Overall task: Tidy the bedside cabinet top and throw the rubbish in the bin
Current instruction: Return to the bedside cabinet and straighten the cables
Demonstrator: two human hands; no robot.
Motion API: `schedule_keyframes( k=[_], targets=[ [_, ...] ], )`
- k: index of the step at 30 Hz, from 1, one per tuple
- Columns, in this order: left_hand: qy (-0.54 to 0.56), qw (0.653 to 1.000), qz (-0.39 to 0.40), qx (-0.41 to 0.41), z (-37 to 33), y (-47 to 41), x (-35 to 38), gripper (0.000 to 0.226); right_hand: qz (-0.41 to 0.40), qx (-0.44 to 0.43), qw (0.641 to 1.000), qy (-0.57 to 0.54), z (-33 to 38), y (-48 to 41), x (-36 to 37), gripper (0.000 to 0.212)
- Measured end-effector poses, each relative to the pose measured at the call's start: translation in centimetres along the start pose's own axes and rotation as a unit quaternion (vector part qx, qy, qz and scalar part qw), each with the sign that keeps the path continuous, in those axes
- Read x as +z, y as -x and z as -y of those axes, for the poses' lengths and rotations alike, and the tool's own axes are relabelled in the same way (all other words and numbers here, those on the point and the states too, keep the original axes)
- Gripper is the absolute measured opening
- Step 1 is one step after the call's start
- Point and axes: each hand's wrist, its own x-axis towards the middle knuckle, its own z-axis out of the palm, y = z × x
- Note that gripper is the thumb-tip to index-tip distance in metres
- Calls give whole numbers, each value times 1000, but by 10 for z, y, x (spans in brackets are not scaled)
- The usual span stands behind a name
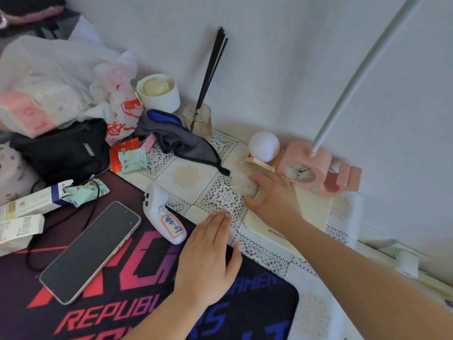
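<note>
The cabinet top is covered by a lace-patterned cloth (186, 177). My right hand (274, 200) reaches over a cream pad (312, 211), thumb and forefinger closed around a small clear round object (245, 186) on the cloth. Its exact nature is too blurred to tell. Palm down with straight fingers, my left hand (208, 251) lies flat on the edge of the dark gaming mat (257, 305) and holds nothing. Rubbish lies at the left: mint-green wrappers (133, 159) (85, 191), a red packet (122, 150) and crumpled white plastic bags (117, 94).
Against the wall stand a white candle cup (159, 93), a reed diffuser glass (198, 119), a white ball lamp (263, 146) and a pink clock (306, 168). A grey eye mask (181, 138), black pouch (63, 150), phone (90, 251), white controller (161, 212) and boxes (24, 207) crowd the left.
</note>
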Motion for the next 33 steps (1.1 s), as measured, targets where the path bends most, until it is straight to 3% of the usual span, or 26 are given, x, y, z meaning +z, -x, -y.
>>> schedule_keyframes(
  k=[14, 20, 24, 28, 33],
  targets=[
    [-1, 1000, 5, 1, 0, 0, 1, 53, -48, 21, 999, 2, -2, 0, 6, 32],
    [-5, 1000, 4, 0, -1, 0, 0, 54, -49, 31, 997, -47, 0, 10, -1, 48],
    [-22, 1000, 13, 5, -3, 1, -1, 54, -54, 44, 994, -84, -6, 44, -13, 46],
    [-70, 997, 25, 23, -9, 2, -8, 59, -50, 33, 997, -50, -30, 96, -27, 48],
    [-36, 994, 25, 100, -72, -7, 3, 61, -71, 62, 996, 1, -90, 160, -56, 55]
  ],
)
